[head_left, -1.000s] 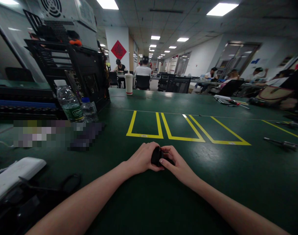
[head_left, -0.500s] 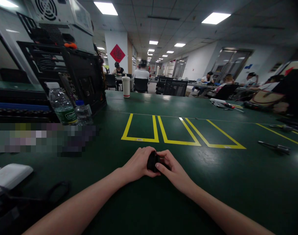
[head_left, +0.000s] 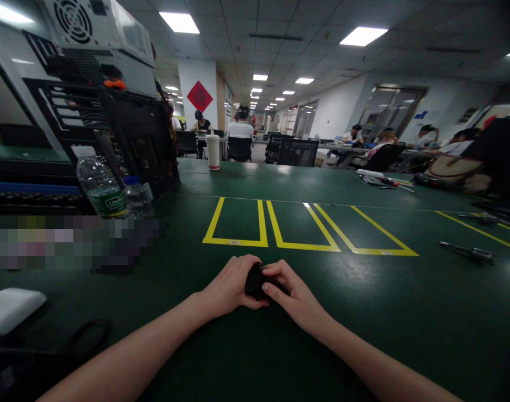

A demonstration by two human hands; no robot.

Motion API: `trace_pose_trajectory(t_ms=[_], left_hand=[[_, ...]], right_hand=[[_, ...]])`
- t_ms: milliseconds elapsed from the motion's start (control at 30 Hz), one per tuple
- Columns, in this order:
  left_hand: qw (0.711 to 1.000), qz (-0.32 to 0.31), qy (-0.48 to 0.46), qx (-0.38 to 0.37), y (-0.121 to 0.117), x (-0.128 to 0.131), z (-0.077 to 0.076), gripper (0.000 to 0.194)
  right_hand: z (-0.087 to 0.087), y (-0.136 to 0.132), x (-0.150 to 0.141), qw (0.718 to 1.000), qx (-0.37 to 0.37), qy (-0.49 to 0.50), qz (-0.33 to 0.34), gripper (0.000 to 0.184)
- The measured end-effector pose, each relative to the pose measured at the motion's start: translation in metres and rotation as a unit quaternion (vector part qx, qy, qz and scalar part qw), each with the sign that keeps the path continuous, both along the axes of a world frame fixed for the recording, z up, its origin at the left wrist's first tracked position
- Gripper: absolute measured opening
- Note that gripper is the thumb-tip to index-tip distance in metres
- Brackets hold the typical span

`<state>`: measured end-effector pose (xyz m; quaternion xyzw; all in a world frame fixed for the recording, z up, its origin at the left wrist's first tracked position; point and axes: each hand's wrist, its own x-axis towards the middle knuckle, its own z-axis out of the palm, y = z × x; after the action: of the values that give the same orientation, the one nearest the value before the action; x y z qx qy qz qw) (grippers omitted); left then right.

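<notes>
Both hands meet around a small black object (head_left: 253, 282) close above the green table, in the lower middle of the head view. My left hand (head_left: 229, 285) wraps it from the left, thumb below and fingers over the top. From the right, my right hand (head_left: 290, 290) pinches at its side with bent fingers and the thumb in front. The object is dark and mostly covered, so its kind cannot be made out. Yellow tape outlines (head_left: 303, 245) lie on the table beyond the hands.
Left stand a black computer case (head_left: 133, 139), two plastic bottles (head_left: 99, 190) and a white box-like thing (head_left: 14, 310). A white cup (head_left: 213, 152) stands at the back. A screwdriver-like tool (head_left: 468, 252) lies right, with more tools (head_left: 384, 180) behind. People sit at far tables.
The black object and both hands sit slightly further left and lower in the picture; the whole view has shifted a little. The hold looks much the same.
</notes>
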<state>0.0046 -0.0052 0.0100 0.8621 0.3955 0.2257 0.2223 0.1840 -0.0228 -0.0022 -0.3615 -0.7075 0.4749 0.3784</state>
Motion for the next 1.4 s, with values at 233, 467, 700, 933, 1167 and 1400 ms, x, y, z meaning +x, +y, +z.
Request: trace_pose_trajectory(t_ms=[233,467,700,933,1167,1400], left_hand=[[1.0,-0.002,-0.001,-0.025,-0.001,0.0,0.003,0.055],[1.0,-0.001,0.015,-0.016,-0.002,0.0,0.003,0.056],[1.0,-0.02,0.015,-0.008,-0.004,-0.001,0.008,0.053],[1.0,-0.021,0.016,-0.005,-0.002,-0.002,0.003,0.052],[1.0,-0.007,0.004,-0.021,0.001,-0.003,-0.005,0.054],[0.998,0.003,-0.015,-0.068,0.004,-0.005,-0.007,0.056]], right_hand=[[0.004,0.0,0.002,0.999,-0.029,-0.03,0.011,0.025],[0.0,0.001,0.004,1.0,-0.014,-0.02,0.019,0.018],[-0.003,0.002,0.002,0.999,-0.024,-0.037,0.001,0.028],[-0.004,0.002,0.003,0.999,-0.004,-0.031,0.021,0.025],[-0.008,0.002,0.003,1.0,-0.009,-0.012,-0.025,0.023],[-0.012,0.007,0.014,0.974,0.055,-0.135,-0.175,0.024]])
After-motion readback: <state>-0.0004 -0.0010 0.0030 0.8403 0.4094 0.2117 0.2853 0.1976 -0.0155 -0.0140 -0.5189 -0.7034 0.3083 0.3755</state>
